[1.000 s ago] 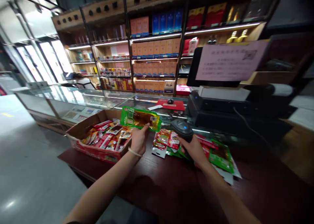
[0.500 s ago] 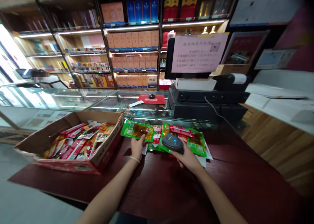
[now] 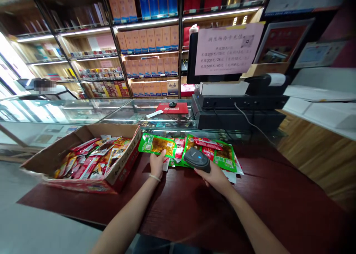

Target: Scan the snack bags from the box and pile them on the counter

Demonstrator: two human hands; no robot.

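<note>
My left hand [image 3: 157,164] pinches the lower edge of a green snack packet [image 3: 158,145] with a clear window showing brown food. In my right hand [image 3: 215,178] is a dark barcode scanner [image 3: 196,159] with a small blue light, its head angled toward the left packet. Under and behind the scanner lies a pile of green and red snack packets [image 3: 224,157] on the dark red table. To the left of my hands stands an open cardboard box [image 3: 129,155] holding many small red and orange snack packets [image 3: 90,155].
Behind the table runs a glass counter [image 3: 116,111] with a red mat [image 3: 180,108] and a mouse [image 3: 172,104]. A monitor with a pink paper sign [image 3: 226,52] stands above a black cash drawer [image 3: 239,118]. Shelves of boxes [image 3: 147,39] line the back. Someone's head shows at far left.
The camera view has shifted and tilted slightly. Both hands keep their holds; the packet and scanner stay nearly in place relative to each other.
</note>
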